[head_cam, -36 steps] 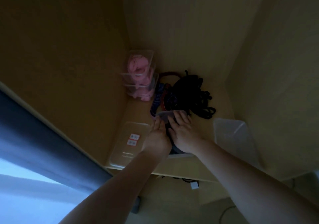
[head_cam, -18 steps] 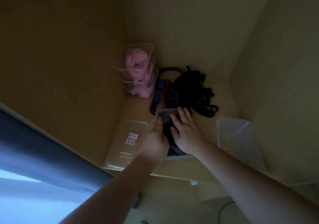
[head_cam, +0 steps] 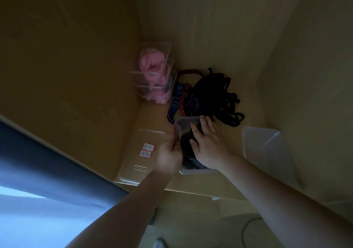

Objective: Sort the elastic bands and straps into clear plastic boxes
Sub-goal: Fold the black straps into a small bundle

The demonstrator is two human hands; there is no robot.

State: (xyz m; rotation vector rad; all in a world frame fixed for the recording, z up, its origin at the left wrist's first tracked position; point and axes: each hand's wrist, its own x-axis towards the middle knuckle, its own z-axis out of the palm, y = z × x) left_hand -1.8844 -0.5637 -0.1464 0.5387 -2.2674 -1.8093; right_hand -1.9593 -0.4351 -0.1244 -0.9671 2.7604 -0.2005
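Observation:
A clear plastic box stands on the wooden shelf, with dark straps packed inside. My right hand lies flat on those straps, fingers straight, pressing them down. My left hand is at the box's left wall, fingers curled against it; the view is blurred there. Behind the box lies a heap of black straps, with blue striped and red bands at its left.
Stacked clear boxes of pink bands stand in the back left corner. A clear lid with two red-and-white labels lies left of the box. Another clear box sits at the right. Wooden walls close in on three sides.
My left hand has slid from the top of the box to its left side. My right hand has stayed on the straps, shifting slightly toward the far end.

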